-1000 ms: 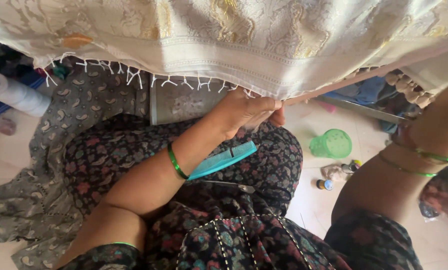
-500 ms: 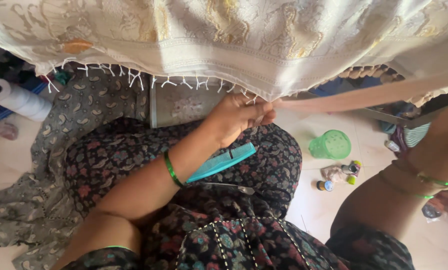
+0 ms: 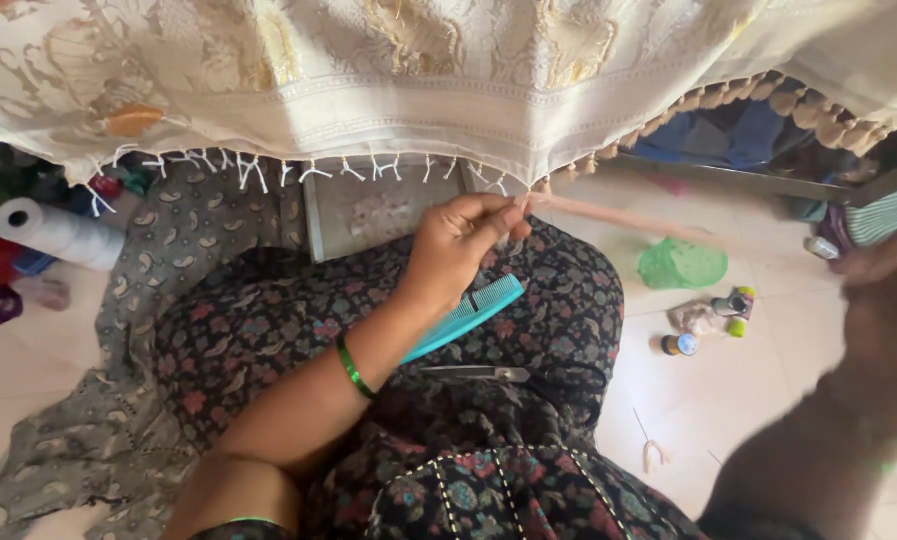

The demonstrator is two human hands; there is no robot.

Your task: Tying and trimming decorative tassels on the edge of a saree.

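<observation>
Matt woven cloth [image 3: 449, 90], plastic comb [image 3: 466, 317]

The left hand [image 3: 464, 240] is now pinching the fringe [image 3: 514, 195] of the cream cloth [image 3: 449, 90] a little lower than before, and its fingers are closing tighter around the threads. From these fingers a bundle of pale pink threads [image 3: 629, 220] is stretching out to the right, and it is now running downward away from the hand, where earlier it was rising. The right hand [image 3: 884, 270] is moving fast and looks blurred; it is now sitting further from the left hand, near the right edge. The cloth edge is hanging higher over the left hand than before.
</observation>
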